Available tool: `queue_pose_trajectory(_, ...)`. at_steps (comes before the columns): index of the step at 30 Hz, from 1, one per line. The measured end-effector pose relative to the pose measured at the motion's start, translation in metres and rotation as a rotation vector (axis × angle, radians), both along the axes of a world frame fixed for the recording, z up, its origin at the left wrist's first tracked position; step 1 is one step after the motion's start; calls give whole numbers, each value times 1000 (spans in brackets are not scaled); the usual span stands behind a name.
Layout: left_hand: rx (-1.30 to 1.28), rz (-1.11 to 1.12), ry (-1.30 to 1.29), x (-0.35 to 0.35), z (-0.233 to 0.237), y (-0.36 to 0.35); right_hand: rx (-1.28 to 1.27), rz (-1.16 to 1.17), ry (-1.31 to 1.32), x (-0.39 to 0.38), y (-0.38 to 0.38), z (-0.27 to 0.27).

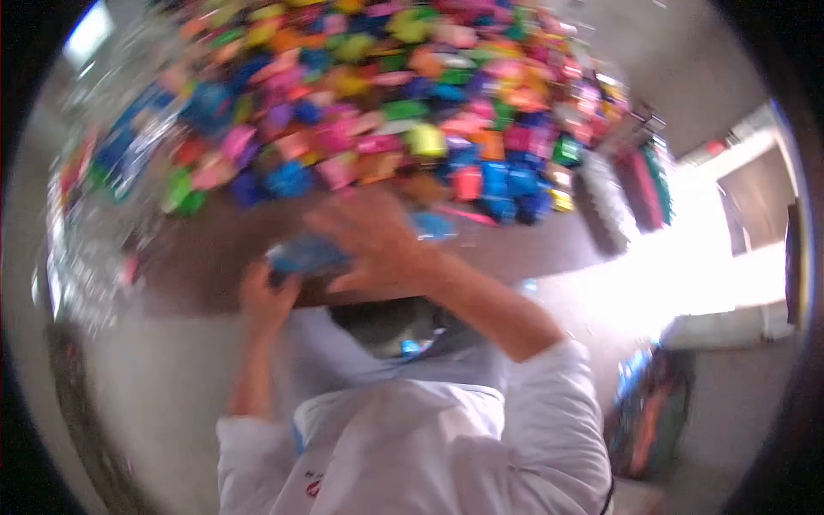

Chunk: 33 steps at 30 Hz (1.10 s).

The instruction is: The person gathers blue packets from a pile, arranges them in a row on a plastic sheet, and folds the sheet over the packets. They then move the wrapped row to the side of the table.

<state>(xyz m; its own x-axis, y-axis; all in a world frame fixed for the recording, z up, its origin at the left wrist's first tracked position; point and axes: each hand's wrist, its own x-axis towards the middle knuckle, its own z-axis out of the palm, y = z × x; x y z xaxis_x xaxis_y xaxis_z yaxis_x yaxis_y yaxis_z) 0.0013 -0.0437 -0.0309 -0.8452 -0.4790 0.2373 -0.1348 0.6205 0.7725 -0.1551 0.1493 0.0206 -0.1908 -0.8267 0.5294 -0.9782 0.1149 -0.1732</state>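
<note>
Near the table's front edge lies a clear bluish plastic packet (pixel 311 254), blurred by motion. My left hand (pixel 270 296) is at the packet's left end, with thumb and fingers around its near corner. Over the packet's right part is my right hand (pixel 373 243), palm down with its fingers spread. Another blue piece (pixel 433 226) shows just beyond my right hand. A large heap of small, many-coloured pieces (pixel 378 120) covers the far part of the brown table (pixel 197 257).
Clear plastic wrapping (pixel 94 257) is bunched along the left side. At the right end of the table lie a white ridged roll (pixel 608 199) and pink and green ones. A dark bundle (pixel 648 412) is on the floor at the lower right.
</note>
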Motion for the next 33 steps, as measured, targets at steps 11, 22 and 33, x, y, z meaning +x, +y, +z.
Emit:
queue_pose_trajectory(11, 405, -121, 154, 4, 10, -14, 19, -141, -144, -2, 4, 1)
queue_pose_trajectory(22, 373, -1, 177, -4, -12, -22, -107, -833, -725, -52, 254, 118)
queue_pose_trajectory(33, 34, 203, 100, -8, -34, -17, -195, -1002, -992, -179, 445, 172)
